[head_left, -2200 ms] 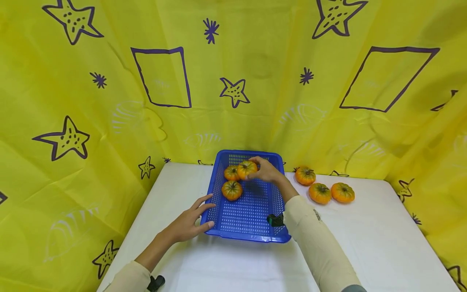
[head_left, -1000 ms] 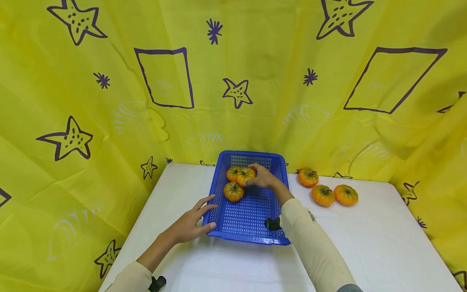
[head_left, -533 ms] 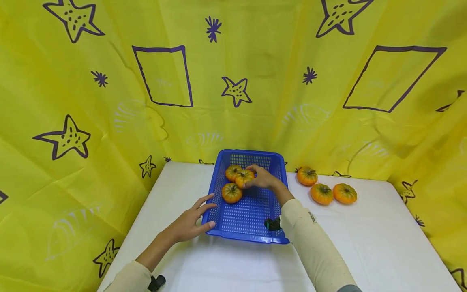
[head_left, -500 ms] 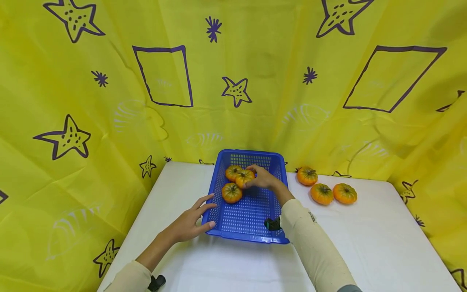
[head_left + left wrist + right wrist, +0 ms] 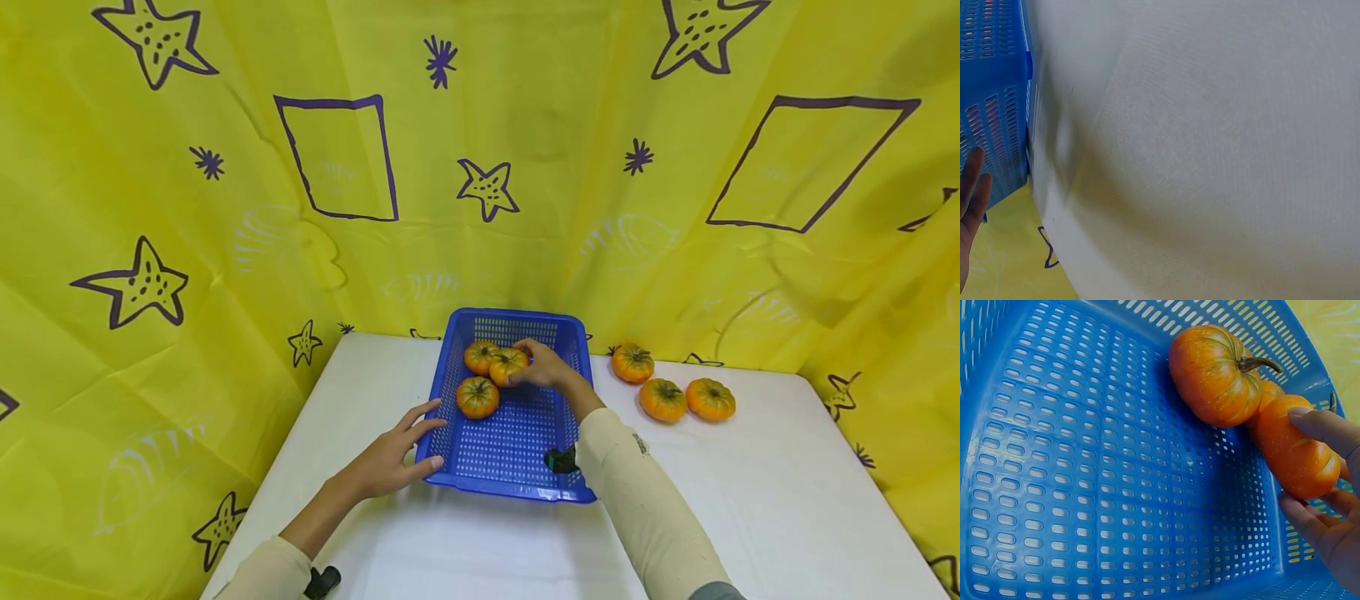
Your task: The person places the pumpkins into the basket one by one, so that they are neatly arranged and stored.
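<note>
My right hand [image 5: 546, 367] grips a small orange pumpkin [image 5: 508, 367] inside the blue plastic basket [image 5: 510, 493]. In the right wrist view the thumb lies on top of this pumpkin [image 5: 1297, 450] and the fingers curl under its side. Two other pumpkins sit close to it in the basket: one farther back [image 5: 480, 357] and one nearer me [image 5: 477, 398]. A bit of orange shows behind the right fingers, mostly hidden. Spread and nearly straight, the fingers of my left hand [image 5: 386, 461] rest at the basket's left side.
Right of the basket, three more pumpkins lie on the white table: one at the back [image 5: 632, 363] and two side by side, a left one [image 5: 663, 401] and a right one [image 5: 711, 400]. A yellow patterned curtain [image 5: 555, 250] hangs around the table.
My right hand has lowered the pumpkin deeper into the basket beside the others, then shifted it slightly to the right. The left hand has stayed at the basket's side.
</note>
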A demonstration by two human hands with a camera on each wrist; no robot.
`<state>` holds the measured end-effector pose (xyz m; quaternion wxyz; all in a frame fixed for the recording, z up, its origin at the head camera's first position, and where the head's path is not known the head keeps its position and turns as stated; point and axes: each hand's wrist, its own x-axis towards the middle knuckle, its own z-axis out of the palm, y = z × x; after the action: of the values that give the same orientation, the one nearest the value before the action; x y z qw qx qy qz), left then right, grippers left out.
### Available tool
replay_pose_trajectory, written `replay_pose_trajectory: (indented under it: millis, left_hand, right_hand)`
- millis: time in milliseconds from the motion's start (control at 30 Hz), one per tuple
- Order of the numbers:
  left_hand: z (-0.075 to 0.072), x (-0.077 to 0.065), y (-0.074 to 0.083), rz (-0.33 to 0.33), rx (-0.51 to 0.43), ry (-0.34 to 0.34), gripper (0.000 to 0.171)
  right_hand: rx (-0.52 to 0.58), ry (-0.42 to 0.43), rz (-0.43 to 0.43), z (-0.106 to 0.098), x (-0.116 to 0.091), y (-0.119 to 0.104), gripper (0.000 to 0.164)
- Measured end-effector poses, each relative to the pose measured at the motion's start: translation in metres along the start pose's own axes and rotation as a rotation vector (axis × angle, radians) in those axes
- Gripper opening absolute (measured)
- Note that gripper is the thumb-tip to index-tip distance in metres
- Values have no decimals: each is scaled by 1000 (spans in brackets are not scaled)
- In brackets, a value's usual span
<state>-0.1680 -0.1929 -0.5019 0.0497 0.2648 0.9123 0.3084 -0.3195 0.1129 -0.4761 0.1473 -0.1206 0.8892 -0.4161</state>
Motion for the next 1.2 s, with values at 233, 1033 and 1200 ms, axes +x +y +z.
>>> replay_pose_trajectory:
  millis: [233,1033,1200]
  left_hand:
    - [0,0,0,-2,-1,-3,60]
    - [0,0,2,-13,2,-9,60]
    - [0,0,2,-9,5,-7,59]
  right_hand:
    - [-21,1,-2,0,1,3,74]
    - [-33,-141,-4,3,-2,5,70]
    - [-31,-157,-1,4,-4,5,70]
